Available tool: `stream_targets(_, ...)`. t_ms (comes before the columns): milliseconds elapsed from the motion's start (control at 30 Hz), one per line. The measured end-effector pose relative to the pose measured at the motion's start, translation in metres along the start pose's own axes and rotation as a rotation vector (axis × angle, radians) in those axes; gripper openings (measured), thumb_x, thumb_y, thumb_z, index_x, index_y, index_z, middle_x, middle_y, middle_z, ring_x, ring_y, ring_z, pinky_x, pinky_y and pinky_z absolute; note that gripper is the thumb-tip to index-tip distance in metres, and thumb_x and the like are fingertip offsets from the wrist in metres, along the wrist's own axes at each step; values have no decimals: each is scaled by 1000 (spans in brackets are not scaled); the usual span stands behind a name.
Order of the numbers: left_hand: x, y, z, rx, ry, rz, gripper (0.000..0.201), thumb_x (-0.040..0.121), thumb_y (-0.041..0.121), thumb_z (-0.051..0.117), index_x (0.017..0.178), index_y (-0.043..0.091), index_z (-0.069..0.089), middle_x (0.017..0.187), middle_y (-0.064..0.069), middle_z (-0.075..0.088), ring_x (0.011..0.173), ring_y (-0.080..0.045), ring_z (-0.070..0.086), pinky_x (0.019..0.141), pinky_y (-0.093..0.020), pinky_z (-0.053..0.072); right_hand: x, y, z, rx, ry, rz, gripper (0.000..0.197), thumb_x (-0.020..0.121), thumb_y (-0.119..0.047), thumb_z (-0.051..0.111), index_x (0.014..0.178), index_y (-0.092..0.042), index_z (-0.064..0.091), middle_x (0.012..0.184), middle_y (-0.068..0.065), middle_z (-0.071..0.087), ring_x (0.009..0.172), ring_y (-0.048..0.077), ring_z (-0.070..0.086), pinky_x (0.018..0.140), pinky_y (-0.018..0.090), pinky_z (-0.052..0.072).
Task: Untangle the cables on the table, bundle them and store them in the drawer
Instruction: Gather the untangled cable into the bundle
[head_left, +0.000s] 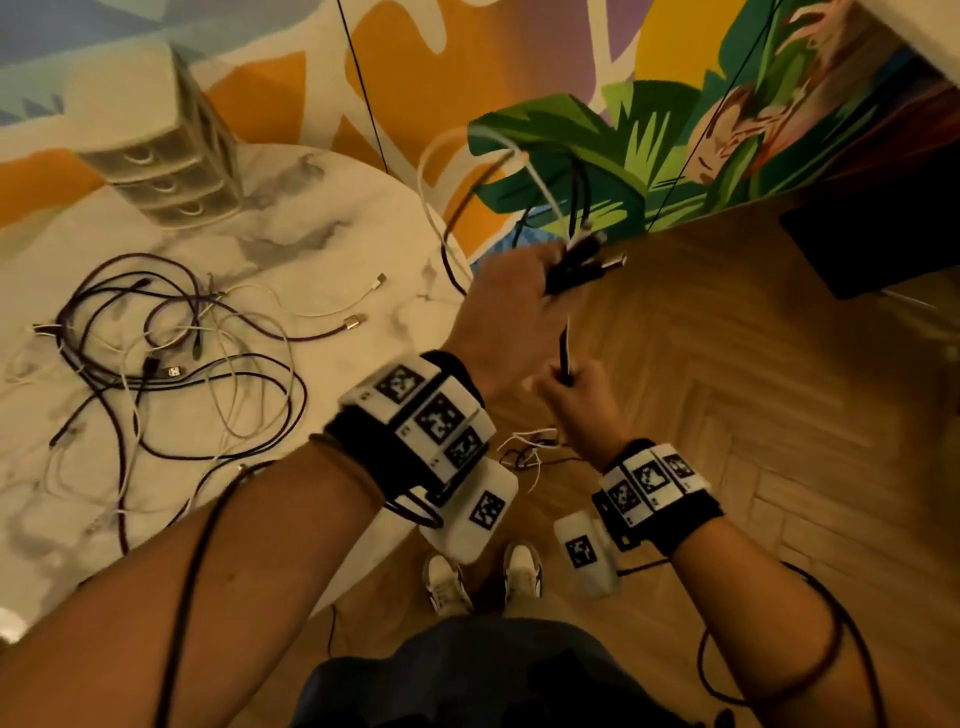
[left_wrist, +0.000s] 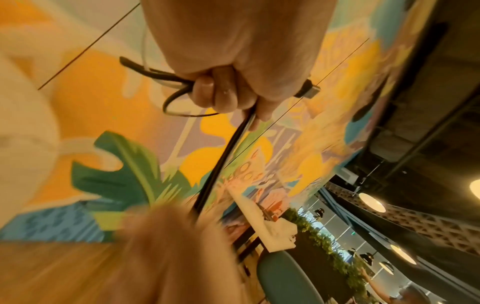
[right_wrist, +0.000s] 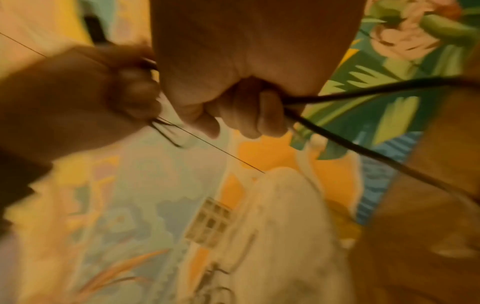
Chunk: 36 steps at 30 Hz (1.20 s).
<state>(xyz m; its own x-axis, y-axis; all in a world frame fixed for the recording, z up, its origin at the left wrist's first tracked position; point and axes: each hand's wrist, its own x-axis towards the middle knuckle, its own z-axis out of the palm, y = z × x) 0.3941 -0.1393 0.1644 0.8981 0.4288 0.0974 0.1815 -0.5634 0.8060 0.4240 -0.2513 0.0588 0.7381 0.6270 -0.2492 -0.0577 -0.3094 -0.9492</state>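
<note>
Left hand (head_left: 511, 306) is fisted around a bunch of looped black and white cables (head_left: 519, 192), held up beyond the rim of the counter (head_left: 332, 218), with plug ends (head_left: 597, 260) sticking out past the fingers (left_wrist: 221, 92). Right hand (head_left: 576, 395), just beside and lower, curls its fingers (right_wrist: 249, 115) round a black and a white strand (head_left: 565, 348) running taut up to the left fist. More tangled cables (head_left: 166, 353) lie spread on the marble counter. A small drawer unit (head_left: 161, 145) stands at the counter's far side, drawers closed.
</note>
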Motion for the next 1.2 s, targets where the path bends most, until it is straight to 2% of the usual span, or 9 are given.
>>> stream_targets(200,15,27,-45,95,215,361,20,87,14,60,97,1,70,80,6,64,87,-7,57,66,4,33,10,90,-13,-138,76,372,41,87,-12,59,51,-17,39,45,0,41,39,16,40,45,28,37)
stream_targets(300,16,30,-56,185,241,369,15,88,14,59,91,3,68,80,1,67,74,-12,62,65,-15,44,18,115,-22,-142,95,445,41,88,-13,57,50,-16,41,50,7,42,48,23,43,52,39,42)
stream_targets(400,17,29,-67,252,284,372,17,88,14,56,86,-1,65,74,-16,67,71,-33,63,66,-45,45,16,131,-35,-217,104,560,35,93,-18,54,58,-13,49,55,4,46,51,18,45,53,30,40)
stream_targets(567,20,37,-75,256,365,396,22,90,17,54,90,-1,67,78,-18,69,71,-33,62,67,-43,43,10,166,-45,-254,113,693,27,91,-31,60,72,-12,61,72,10,60,74,27,58,69,37,45)
stream_targets(733,19,38,-69,189,334,393,22,90,16,54,94,-1,67,83,-16,71,78,-33,65,72,-46,47,15,151,-54,-53,380,630,30,92,-34,59,77,-8,65,70,11,58,78,27,53,70,33,37)
stream_targets(833,23,36,-68,192,323,395,20,91,15,54,93,0,67,81,-16,70,77,-33,64,72,-47,47,3,148,-61,-428,142,622,28,97,-18,50,113,0,64,105,23,65,101,37,60,72,31,38)
stream_targets(1000,15,33,-40,34,239,372,16,88,11,58,97,2,68,90,-2,70,85,-12,65,78,-15,50,0,154,-65,-629,-116,507,26,85,-36,64,102,-16,64,105,9,66,96,26,61,80,33,49)
stream_targets(1100,6,22,-12,-2,154,326,18,87,13,58,98,3,69,87,-5,72,78,-14,66,74,-21,52,26,210,-71,-628,-273,353,90,53,-74,72,129,-34,48,124,-5,58,116,21,55,93,39,50)
stream_targets(1200,-1,2,15,48,65,253,21,83,14,55,96,2,68,84,-13,72,77,-26,67,70,-44,51,21,134,-57,-472,-195,99,120,47,-59,85,145,-42,19,145,-8,38,131,15,41,104,38,43)
